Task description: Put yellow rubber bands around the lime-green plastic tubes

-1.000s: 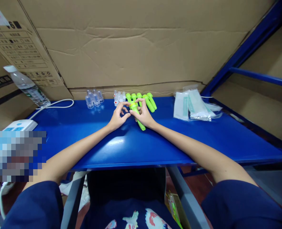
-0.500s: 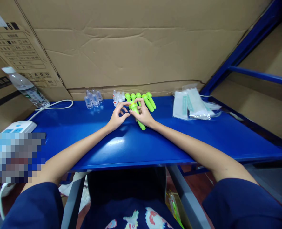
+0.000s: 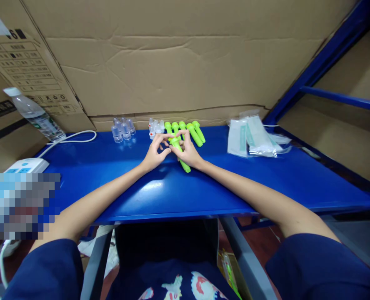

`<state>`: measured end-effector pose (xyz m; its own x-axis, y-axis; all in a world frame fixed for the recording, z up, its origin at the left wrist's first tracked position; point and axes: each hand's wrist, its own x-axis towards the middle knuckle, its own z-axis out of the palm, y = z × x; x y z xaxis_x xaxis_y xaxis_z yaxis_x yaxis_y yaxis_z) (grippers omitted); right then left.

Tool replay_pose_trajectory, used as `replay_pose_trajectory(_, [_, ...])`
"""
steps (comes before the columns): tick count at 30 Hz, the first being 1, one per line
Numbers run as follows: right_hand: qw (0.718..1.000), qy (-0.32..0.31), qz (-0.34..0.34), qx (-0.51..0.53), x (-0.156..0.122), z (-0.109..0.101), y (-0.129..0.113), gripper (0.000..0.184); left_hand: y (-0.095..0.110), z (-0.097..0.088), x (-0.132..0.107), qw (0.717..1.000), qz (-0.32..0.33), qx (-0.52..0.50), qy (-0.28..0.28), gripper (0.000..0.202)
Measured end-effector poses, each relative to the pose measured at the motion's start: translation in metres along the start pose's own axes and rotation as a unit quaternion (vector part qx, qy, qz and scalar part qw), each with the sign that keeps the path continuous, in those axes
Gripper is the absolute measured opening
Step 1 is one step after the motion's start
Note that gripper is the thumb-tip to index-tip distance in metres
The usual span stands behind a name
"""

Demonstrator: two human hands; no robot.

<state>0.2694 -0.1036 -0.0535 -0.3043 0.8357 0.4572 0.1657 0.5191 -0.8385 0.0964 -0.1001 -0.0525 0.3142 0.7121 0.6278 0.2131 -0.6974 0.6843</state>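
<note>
Hands meet over the blue table (image 3: 116,175). Right hand (image 3: 189,152) and left hand (image 3: 155,153) both pinch one green tube (image 3: 182,160). It lies slanted on the table, one end toward the person, the other toward more green tubes (image 3: 191,131).

Even, fairly bright overhead light falls on the blue table (image 3: 266,175), leaving a soft white glare patch on its glossy surface near the front edge, just below the forearms. Shadows are faint and short beneath the hands. The wide-angle lens bends straight lines toward the frame's edges, bowing the table front and stretching the sleeves at the near corners. The centre is reasonably sharp; far small items look soft. A pixelated block masks the near left side.
</note>
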Motion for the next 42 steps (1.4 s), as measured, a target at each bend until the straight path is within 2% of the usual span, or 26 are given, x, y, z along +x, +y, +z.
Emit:
replay_pose_trajectory(9, [1.0, -0.011, 0.007, -0.01, 0.0, -0.001, -0.003, 0.055, -0.003, 0.003, -0.001, 1.0, -0.011, -0.016, 0.01, 0.041])
replay_pose_trajectory(26, [0.994, 0.011, -0.094, -0.049, 0.005, -0.003, 0.011, 0.042, -0.007, 0.004, -0.001, 0.999, -0.007, 0.0, 0.048, 0.028])
replay_pose_trajectory(34, [0.995, 0.003, -0.079, -0.056, 0.003, -0.007, 0.009, 0.04, -0.007, 0.002, -0.002, 0.998, 0.018, 0.032, 0.05, 0.021])
replay_pose_trajectory(42, [0.996, 0.0, -0.066, -0.064, 0.003, -0.008, 0.008, 0.037, -0.008, 0.0, -0.001, 0.999, 0.005, 0.032, 0.04, 0.019])
